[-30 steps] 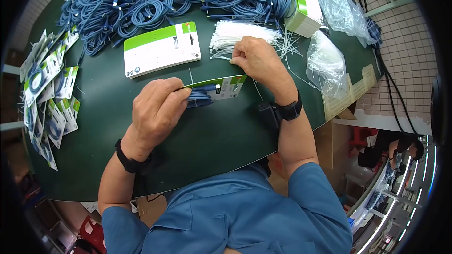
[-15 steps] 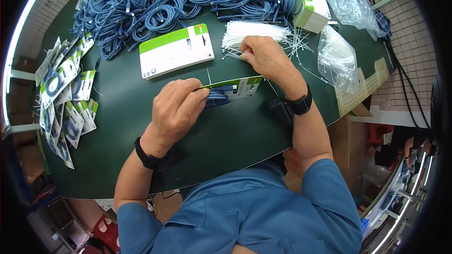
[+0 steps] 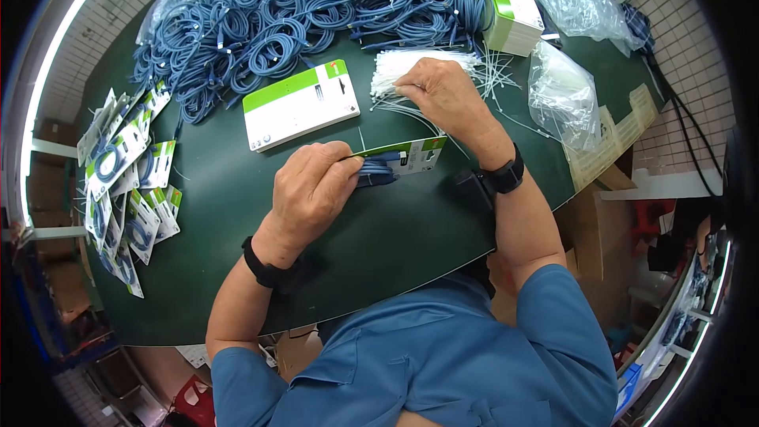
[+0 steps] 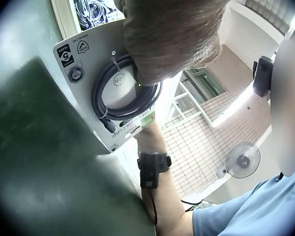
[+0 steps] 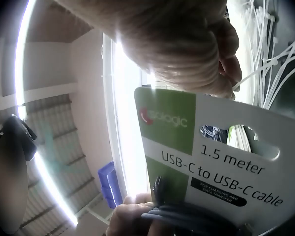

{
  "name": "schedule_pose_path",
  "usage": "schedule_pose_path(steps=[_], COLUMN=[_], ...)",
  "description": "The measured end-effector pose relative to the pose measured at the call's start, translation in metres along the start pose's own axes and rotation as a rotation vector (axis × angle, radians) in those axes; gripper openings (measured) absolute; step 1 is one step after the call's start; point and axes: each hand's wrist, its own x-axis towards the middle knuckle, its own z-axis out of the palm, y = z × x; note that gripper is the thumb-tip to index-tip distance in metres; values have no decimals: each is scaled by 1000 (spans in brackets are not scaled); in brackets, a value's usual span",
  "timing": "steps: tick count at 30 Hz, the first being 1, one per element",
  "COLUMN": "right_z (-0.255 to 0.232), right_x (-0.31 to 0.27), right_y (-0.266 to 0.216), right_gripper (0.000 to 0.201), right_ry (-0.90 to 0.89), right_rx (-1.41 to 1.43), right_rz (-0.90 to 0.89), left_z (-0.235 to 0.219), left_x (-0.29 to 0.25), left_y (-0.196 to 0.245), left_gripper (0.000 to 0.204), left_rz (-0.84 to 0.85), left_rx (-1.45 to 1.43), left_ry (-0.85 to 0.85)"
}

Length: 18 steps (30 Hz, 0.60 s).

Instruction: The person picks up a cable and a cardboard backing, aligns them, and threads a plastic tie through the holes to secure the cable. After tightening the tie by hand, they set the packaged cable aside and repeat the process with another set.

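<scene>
The left hand (image 3: 315, 184) grips the left end of a green and white card (image 3: 419, 156) with a coiled blue cable (image 3: 375, 168) against it, held up off the table. In the left wrist view the coil (image 4: 101, 91) lies on the card face (image 4: 69, 56), bound by small ties. Above the card's right end, the right hand (image 3: 444, 93) pinches a thin white zip tie at the front of the zip-tie pile (image 3: 387, 71). The right wrist view shows the card's slot side (image 5: 226, 162) just below the right hand (image 5: 177, 44), with a tie end at its fingertips.
A stack of flat cards (image 3: 300, 107) lies behind the left hand. Blue coiled cables (image 3: 277, 20) heap along the back. Carded cables (image 3: 118, 166) pile at left. A boxy card stack (image 3: 510, 12) and a bag of ties (image 3: 563, 95) stand at right.
The right hand has drawn slightly back from the card's end over the zip ties, and a tie now trails from its fingers. The left hand keeps its grip on the card. The head view has shifted.
</scene>
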Motion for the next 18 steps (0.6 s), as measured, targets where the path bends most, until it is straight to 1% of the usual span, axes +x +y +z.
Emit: schedule_pose_path(steps=[3,8,11,12,15,16,18], right_z=[0,0,2,3,-2,-4,-8], right_x=[0,1,1,1,4,6,8], right_y=[-1,-2,0,-3,-16,-17,-19], right_gripper=[14,16,15,15,16,16,16], right_ry=[13,-36,19,3,229,212,305], right_rx=[-4,-31,-12,-21,306,290,530], right_rz=[15,70,-16,-16,196,198,205], left_z=[4,8,4,3,3,2,1], left_x=[3,2,0,-1,-4,-5,-5], left_y=[-5,-6,-4,-5,-7,-8,-8], left_gripper=[27,27,32,32,32,32,31], left_rz=[36,22,10,-3,26,13,41], left_rx=[12,-16,-26,-35,-39,-51,-48], left_ry=[16,27,3,14,14,29,14])
